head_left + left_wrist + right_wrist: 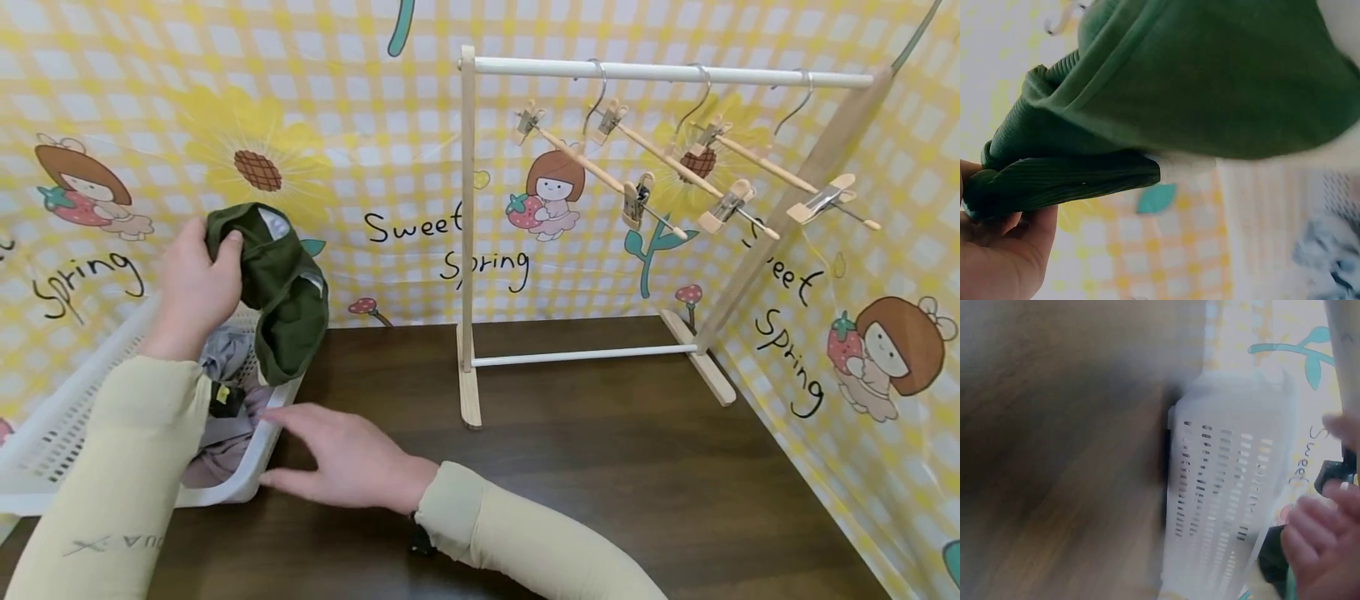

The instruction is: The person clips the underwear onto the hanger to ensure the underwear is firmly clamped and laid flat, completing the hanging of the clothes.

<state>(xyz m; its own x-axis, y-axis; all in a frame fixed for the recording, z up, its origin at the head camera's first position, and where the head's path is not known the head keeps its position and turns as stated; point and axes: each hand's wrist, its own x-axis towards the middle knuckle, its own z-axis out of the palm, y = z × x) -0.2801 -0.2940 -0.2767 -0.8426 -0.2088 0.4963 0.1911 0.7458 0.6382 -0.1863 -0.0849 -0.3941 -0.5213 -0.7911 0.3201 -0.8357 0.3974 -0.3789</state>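
Observation:
My left hand (197, 283) grips a dark green garment (288, 287) by its edge, raised over the basket's far end. White patches show inside the folded cloth. In the left wrist view, the garment (1210, 81) fills the upper part, its ribbed band (1060, 187) pinched between thumb and fingers. My right hand (345, 458) holds nothing; its thumb and fingers are spread beside the near right corner of the white plastic basket (258, 462). Inside the basket lie grey clothes (228, 350) and mauve clothes (217, 462). The right wrist view shows the basket's slotted side (1222, 481), blurred.
A rack (468, 233) of wood and white rods stands right of the basket on the dark brown table (585, 475). Three wooden clip hangers (600, 171) hang from its top rod (660, 73). Checked, printed cloth (390, 150) covers the walls behind and to the right.

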